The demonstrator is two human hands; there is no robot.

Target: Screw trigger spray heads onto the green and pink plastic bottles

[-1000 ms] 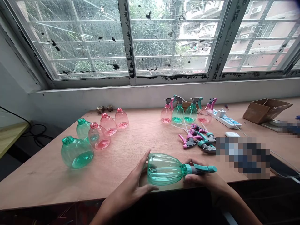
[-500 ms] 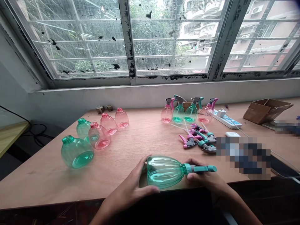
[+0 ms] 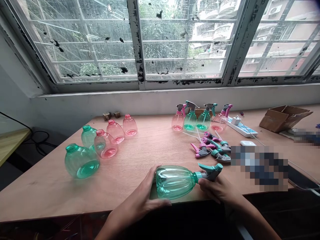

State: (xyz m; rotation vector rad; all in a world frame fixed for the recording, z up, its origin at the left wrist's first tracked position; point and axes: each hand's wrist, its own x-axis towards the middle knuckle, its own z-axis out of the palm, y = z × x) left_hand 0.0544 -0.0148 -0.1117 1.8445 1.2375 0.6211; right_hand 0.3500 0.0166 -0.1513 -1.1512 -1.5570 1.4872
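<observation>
A green see-through spray bottle [image 3: 175, 181] lies on its side near the front edge of the wooden table [image 3: 140, 146]. My left hand [image 3: 142, 201] cups the bottle's base, fingers wrapped round it. My right hand [image 3: 217, 188] grips the teal and grey trigger head [image 3: 210, 170] at the bottle's neck, with the trigger pointing up. A pile of loose pink and teal trigger heads [image 3: 212, 148] lies just behind my right hand.
Several capless green and pink bottles [image 3: 100, 145] stand at the left. Several finished spray bottles [image 3: 200, 118] line the back by the window sill. A white power strip [image 3: 241, 126], a cardboard box [image 3: 283, 116] and a blurred patch sit at the right.
My right hand has turned the trigger head on the neck, so the trigger now points up instead of lying flat to the right. My left hand still holds the bottle.
</observation>
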